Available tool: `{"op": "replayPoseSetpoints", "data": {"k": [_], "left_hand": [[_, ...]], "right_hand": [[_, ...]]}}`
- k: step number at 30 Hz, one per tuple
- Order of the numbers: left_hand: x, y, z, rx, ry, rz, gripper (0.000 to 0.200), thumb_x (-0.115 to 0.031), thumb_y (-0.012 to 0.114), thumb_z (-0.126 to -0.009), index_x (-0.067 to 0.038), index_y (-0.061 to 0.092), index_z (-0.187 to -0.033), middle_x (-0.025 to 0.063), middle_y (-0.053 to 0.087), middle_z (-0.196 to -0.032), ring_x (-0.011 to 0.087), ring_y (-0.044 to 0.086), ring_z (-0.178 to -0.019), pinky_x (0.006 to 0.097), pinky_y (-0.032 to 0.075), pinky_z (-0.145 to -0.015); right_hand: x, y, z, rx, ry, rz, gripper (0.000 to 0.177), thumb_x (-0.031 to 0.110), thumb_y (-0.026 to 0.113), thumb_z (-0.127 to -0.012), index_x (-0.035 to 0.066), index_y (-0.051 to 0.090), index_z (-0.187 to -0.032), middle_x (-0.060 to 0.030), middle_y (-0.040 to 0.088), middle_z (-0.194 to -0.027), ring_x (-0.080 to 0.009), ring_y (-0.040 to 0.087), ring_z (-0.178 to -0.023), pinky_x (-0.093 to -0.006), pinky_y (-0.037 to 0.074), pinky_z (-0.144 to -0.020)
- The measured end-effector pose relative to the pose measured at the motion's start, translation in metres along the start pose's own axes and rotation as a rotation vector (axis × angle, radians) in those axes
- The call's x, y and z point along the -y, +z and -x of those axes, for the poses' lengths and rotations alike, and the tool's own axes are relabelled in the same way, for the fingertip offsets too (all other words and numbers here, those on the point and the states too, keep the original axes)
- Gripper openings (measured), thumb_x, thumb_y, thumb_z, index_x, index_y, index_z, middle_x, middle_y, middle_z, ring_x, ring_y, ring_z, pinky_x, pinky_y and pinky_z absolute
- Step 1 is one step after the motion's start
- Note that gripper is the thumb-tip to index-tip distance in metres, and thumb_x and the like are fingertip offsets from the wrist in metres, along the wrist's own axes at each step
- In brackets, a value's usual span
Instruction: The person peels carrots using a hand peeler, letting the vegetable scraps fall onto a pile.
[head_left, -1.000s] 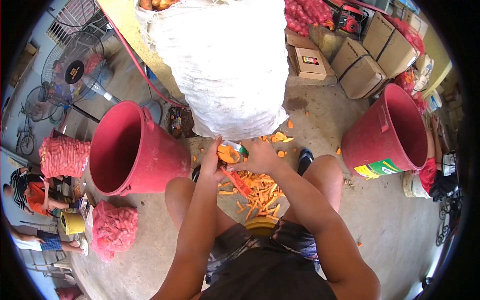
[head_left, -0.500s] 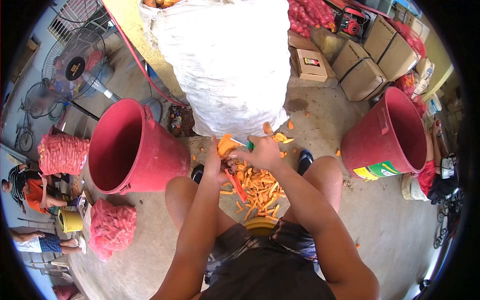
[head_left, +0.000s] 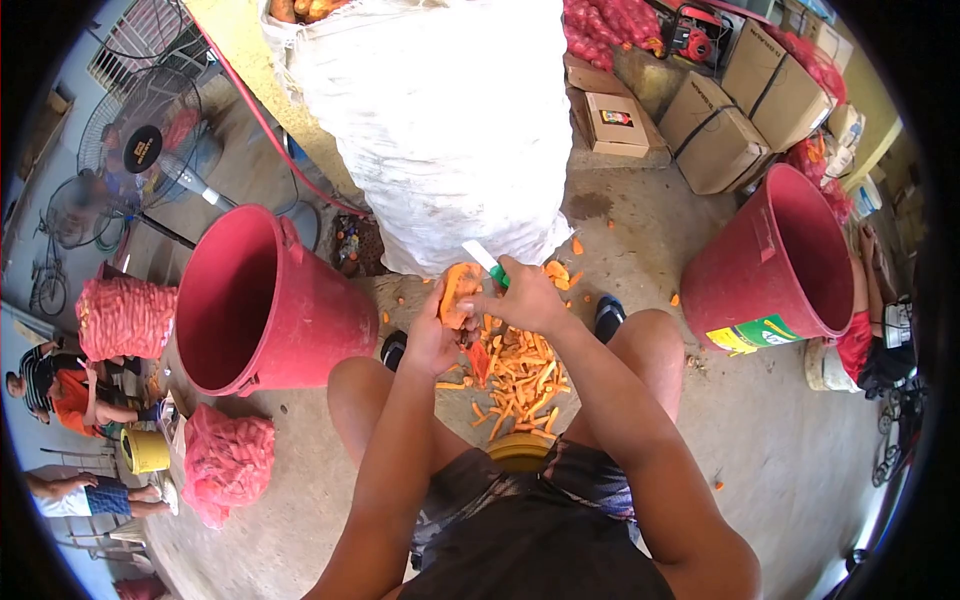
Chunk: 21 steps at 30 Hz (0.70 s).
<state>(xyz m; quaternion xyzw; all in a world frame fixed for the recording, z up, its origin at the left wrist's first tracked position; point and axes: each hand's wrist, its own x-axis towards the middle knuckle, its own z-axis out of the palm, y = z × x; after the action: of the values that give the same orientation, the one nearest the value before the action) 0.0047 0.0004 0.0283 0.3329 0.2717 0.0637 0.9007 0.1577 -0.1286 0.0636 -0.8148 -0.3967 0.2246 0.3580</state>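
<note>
My left hand (head_left: 434, 335) is closed around a thick orange carrot piece (head_left: 459, 290). In my right hand (head_left: 530, 297) is a knife (head_left: 480, 256) with a green handle and a pale blade that points up and left, apart from the carrot. My right thumb reaches toward the carrot's near side. Just below my hands hangs or lies a flat red object (head_left: 478, 364); I cannot make out its kind. Under them, between my knees, is a heap of cut carrot pieces (head_left: 520, 375). A few larger carrot scraps (head_left: 558, 273) lie to the right of the knife.
A tall white sack (head_left: 440, 130) with carrots at its top stands right ahead. Red bins stand at left (head_left: 330, 310) and right (head_left: 715, 270). Beyond are a fan (head_left: 142, 148), cardboard boxes (head_left: 712, 130), filled red mesh bags (head_left: 228, 455) and other people at far left and right.
The knife has come off the carrot, and its blade has swung upward. The carrot is tilted more upright in my left hand. The red object now shows less of its length.
</note>
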Motion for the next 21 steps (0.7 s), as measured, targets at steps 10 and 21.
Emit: {"op": "replayPoseSetpoints", "data": {"k": [10,21], "left_hand": [[0.002,0.000,-0.007,-0.017,0.222,0.066,0.034,-0.040,0.047,-0.110,-0.020,0.057,-0.134,-0.0030,0.066,-0.111,0.0114,0.060,-0.081,0.0291,0.048,-0.065],[0.002,-0.001,-0.007,0.015,0.251,0.038,0.029,-0.035,0.047,-0.109,-0.017,0.057,-0.129,-0.0023,0.065,-0.110,0.0098,0.062,-0.087,0.0266,0.049,-0.067]], "right_hand": [[0.003,0.002,-0.002,0.146,0.047,-0.089,0.097,0.062,0.100,-0.049,-0.006,0.061,-0.106,-0.0177,0.069,-0.091,-0.0296,0.070,-0.087,-0.0404,0.055,-0.080],[0.006,0.011,-0.001,0.156,-0.019,-0.027,0.089,0.066,0.097,-0.054,-0.006,0.063,-0.096,-0.0210,0.070,-0.085,-0.0341,0.071,-0.085,-0.0429,0.055,-0.080]]}}
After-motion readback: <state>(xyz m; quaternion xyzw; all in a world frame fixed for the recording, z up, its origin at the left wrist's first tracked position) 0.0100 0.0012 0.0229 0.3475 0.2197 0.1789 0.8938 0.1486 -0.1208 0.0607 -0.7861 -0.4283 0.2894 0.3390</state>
